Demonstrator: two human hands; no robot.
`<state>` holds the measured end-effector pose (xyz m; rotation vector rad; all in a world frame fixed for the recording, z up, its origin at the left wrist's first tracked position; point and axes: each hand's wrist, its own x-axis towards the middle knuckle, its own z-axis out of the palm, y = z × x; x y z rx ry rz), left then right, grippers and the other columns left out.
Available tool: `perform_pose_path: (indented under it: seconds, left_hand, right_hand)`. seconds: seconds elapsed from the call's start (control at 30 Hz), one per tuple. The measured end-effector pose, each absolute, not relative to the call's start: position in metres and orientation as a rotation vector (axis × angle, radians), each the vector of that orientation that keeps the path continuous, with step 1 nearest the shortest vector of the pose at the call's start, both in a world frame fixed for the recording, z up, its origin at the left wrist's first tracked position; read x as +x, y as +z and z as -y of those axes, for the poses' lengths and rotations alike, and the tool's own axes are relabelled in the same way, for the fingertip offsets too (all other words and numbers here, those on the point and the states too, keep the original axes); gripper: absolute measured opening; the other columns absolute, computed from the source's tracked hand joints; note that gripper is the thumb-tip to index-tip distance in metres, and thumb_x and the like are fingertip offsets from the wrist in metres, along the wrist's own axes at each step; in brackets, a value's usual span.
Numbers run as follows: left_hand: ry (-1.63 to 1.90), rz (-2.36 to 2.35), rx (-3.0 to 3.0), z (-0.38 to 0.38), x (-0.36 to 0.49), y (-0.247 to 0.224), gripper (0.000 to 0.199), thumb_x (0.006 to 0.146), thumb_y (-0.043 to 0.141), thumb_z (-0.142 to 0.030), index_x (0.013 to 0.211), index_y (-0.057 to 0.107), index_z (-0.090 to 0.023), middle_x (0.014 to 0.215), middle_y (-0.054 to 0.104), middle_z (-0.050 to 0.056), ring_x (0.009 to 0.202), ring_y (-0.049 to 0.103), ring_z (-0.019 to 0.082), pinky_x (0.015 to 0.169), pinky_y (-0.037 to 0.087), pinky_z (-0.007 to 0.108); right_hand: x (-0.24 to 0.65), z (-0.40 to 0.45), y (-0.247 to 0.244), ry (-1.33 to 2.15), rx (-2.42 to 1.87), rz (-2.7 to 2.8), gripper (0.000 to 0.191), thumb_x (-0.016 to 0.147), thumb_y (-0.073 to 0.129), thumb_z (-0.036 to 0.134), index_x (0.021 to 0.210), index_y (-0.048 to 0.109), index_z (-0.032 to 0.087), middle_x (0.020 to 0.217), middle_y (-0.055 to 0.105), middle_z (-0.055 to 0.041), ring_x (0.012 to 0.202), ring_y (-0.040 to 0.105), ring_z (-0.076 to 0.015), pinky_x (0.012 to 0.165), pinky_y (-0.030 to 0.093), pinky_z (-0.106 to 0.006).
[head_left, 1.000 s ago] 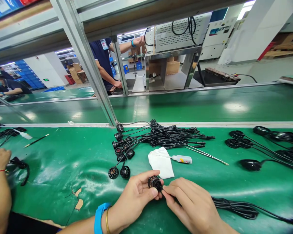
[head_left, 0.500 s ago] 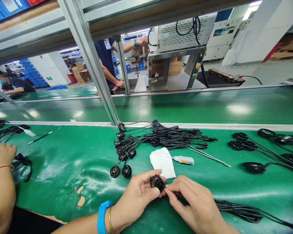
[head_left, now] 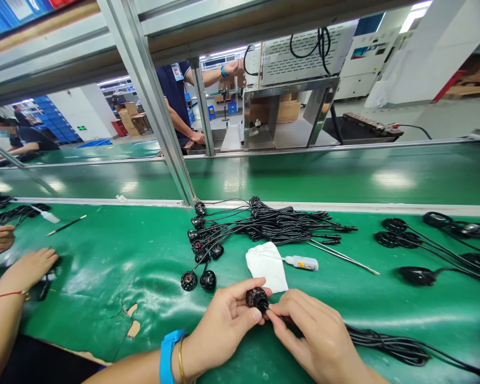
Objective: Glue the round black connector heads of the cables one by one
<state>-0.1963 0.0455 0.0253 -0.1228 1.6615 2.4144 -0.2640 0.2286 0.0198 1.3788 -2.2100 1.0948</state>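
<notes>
left hand (head_left: 228,320) pinched small black round motor (head_left: 256,297) between thumb and fingers; right hand (head_left: 312,333) gripped its black cable (head_left: 388,344) at the motor.

motor (head_left: 257,297): partly hidden by fingers | cable (head_left: 388,344): cut off at right edge | co-worker's face: blurred

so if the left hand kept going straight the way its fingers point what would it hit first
Probably the white cloth. The left hand pinches the small black motor with its fingers pointing up and to the right, and the cloth lies just beyond the fingertips. Depth is hard to judge, so it might pass above it.
</notes>
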Motion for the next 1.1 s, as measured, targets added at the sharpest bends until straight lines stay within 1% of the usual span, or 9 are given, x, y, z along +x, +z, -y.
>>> perform_pose_path:
  seconds: [0.2, 0.4, 0.5, 0.63, 0.77, 0.87, 0.93, 1.0, 1.1]
  left_hand:
    - [2.349, -1.700, -0.141, -0.045, -0.197, 0.030, 0.060, 0.088, 0.071, -0.034, 0.141, 0.054, -0.011, 0.122, 0.063, 0.017, 0.091, 0.063, 0.016, 0.088, 0.051, 0.032]
    - [2.349, -1.694, -0.168, -0.047, -0.198, 0.025, 0.063, 0.087, 0.072, -0.035, 0.140, 0.053, -0.007, 0.124, 0.061, 0.020, 0.086, 0.062, 0.014, 0.086, 0.051, 0.032]
    - [2.361, -1.682, -0.180, -0.048, -0.198, 0.023, 0.062, 0.087, 0.072, -0.034, 0.139, 0.053, -0.007, 0.117, 0.064, 0.019, 0.084, 0.062, 0.014, 0.085, 0.051, 0.032]
    - [2.477, -1.510, -0.173, -0.048, -0.198, 0.022, 0.053, 0.090, 0.069, -0.027, 0.138, 0.054, -0.009, 0.104, 0.067, 0.014, 0.089, 0.064, 0.016, 0.089, 0.049, 0.034]
    - [2.543, -1.393, -0.168, -0.047, -0.197, 0.025, 0.051, 0.088, 0.071, -0.023, 0.136, 0.057, -0.013, 0.116, 0.065, 0.015, 0.103, 0.063, 0.020, 0.095, 0.048, 0.037]
    - [2.568, -1.381, -0.162, -0.048, -0.198, 0.030, 0.050, 0.088, 0.071, -0.023, 0.135, 0.058, -0.014, 0.120, 0.065, 0.015, 0.109, 0.062, 0.021, 0.098, 0.048, 0.038]
    - [2.563, -1.386, -0.175, -0.048, -0.198, 0.033, 0.050, 0.088, 0.071, -0.024, 0.135, 0.057, -0.014, 0.122, 0.064, 0.016, 0.111, 0.061, 0.022, 0.099, 0.048, 0.039]
    - [2.525, -1.435, -0.198, -0.049, -0.198, 0.034, 0.049, 0.088, 0.072, -0.028, 0.132, 0.059, -0.013, 0.123, 0.064, 0.016, 0.107, 0.063, 0.022, 0.097, 0.049, 0.039]
    - [2.443, -1.599, -0.237, -0.050, -0.195, 0.030, 0.048, 0.086, 0.074, -0.034, 0.127, 0.062, -0.014, 0.120, 0.066, 0.013, 0.107, 0.064, 0.022, 0.100, 0.048, 0.035]
  right_hand:
    - [-0.265, -0.229, 0.025, 1.152, 1.317, 2.259, 0.011, 0.092, 0.057, 0.008, 0.085, 0.054, 0.016, 0.075, 0.055, -0.0005, 0.068, 0.051, -0.0090, 0.064, 0.037, -0.024]
    - [-0.265, -0.229, 0.018, 1.087, 1.337, 2.286, 0.011, 0.093, 0.056, 0.010, 0.086, 0.054, 0.018, 0.077, 0.055, -0.0004, 0.071, 0.053, -0.0103, 0.064, 0.036, -0.025]
    - [-0.266, -0.229, 0.016, 1.055, 1.337, 2.286, 0.011, 0.094, 0.056, 0.011, 0.086, 0.054, 0.018, 0.076, 0.055, -0.0002, 0.069, 0.052, -0.0109, 0.063, 0.036, -0.025]
    - [-0.267, -0.231, 0.020, 1.093, 1.310, 2.284, 0.006, 0.094, 0.057, 0.013, 0.094, 0.057, 0.019, 0.079, 0.057, -0.0001, 0.069, 0.054, -0.0105, 0.064, 0.040, -0.024]
    - [-0.269, -0.232, 0.027, 1.323, 1.273, 2.391, 0.006, 0.095, 0.059, 0.017, 0.099, 0.059, 0.020, 0.084, 0.061, 0.0013, 0.073, 0.059, -0.0075, 0.066, 0.045, -0.018]
    - [-0.272, -0.230, 0.030, 1.555, 1.230, 2.480, 0.002, 0.093, 0.061, 0.021, 0.092, 0.061, 0.020, 0.078, 0.061, 0.0033, 0.065, 0.057, -0.0062, 0.060, 0.045, -0.016]
    - [-0.274, -0.229, 0.031, 1.645, 1.207, 2.517, 0.009, 0.093, 0.061, 0.024, 0.085, 0.062, 0.019, 0.075, 0.061, 0.0027, 0.063, 0.056, -0.0071, 0.058, 0.044, -0.017]
    - [-0.273, -0.227, 0.031, 1.692, 1.171, 2.572, 0.012, 0.093, 0.060, 0.025, 0.083, 0.064, 0.019, 0.075, 0.061, 0.0018, 0.064, 0.055, -0.0076, 0.059, 0.043, -0.017]
    - [-0.266, -0.227, 0.033, 1.751, 1.072, 2.646, 0.008, 0.090, 0.062, 0.022, 0.084, 0.066, 0.018, 0.076, 0.061, 0.0013, 0.067, 0.055, -0.0075, 0.063, 0.042, -0.017]
